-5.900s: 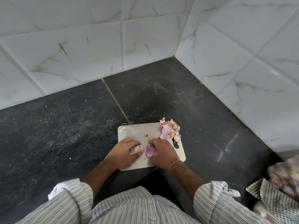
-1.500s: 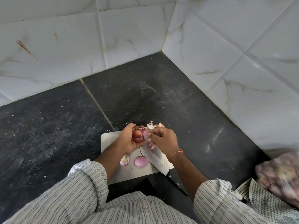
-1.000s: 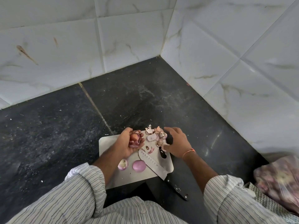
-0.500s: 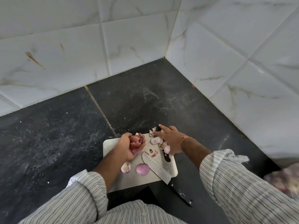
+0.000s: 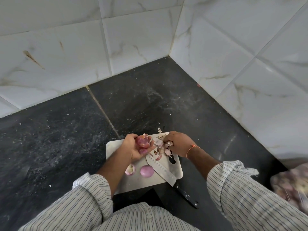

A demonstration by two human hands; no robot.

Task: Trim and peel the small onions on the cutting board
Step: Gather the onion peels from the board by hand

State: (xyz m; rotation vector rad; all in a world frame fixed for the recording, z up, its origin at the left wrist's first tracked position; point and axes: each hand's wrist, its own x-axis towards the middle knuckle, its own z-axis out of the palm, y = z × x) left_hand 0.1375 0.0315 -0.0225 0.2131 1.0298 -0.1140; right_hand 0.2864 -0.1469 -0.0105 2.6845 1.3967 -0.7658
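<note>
With the left grip (image 5: 133, 150) cupping an unpeeled onion (image 5: 142, 142) and the right grip (image 5: 177, 145) curled over the peels (image 5: 160, 148), sweeping them risked nudging the knife (image 5: 162, 170) overhanging the cutting board (image 5: 115, 145).

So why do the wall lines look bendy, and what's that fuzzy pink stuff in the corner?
Head view: the wide lens bends the tile wall lines toward the edges; the pinkish heap at the lower right is too blurred to name; soft even light, faint glare streaks on the dark counter; the onion in the left hand and the knife are sharp.
</note>
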